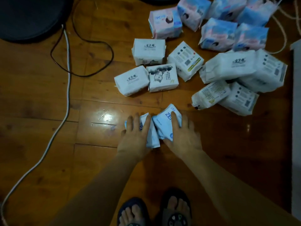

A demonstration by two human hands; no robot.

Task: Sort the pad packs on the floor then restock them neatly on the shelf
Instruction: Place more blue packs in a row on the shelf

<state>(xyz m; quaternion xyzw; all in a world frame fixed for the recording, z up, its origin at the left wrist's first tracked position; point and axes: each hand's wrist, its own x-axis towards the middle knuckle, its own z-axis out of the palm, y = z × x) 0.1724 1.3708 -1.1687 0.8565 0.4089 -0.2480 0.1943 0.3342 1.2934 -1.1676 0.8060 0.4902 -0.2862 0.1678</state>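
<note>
Two white-and-blue pad packs lie side by side on the wooden floor in front of me. My left hand (pixel 136 136) rests flat on the left pack (pixel 152 137), fingers straight. My right hand (pixel 182 136) lies on the right pack (pixel 164 123), fingers spread over it. Further away lie several white pad packs (pixel 149 51) in a loose group, with more white packs (pixel 228 67) piled at the right. Several pink-and-blue packs (pixel 218 34) sit at the top right.
A grey cable (pixel 67 62) and a dark cable (pixel 91 41) run across the floor at the left. A dark round base (pixel 29 18) fills the top left. A pale vertical edge (pixel 296 95) stands at the right. My sandalled feet (pixel 154 211) are below.
</note>
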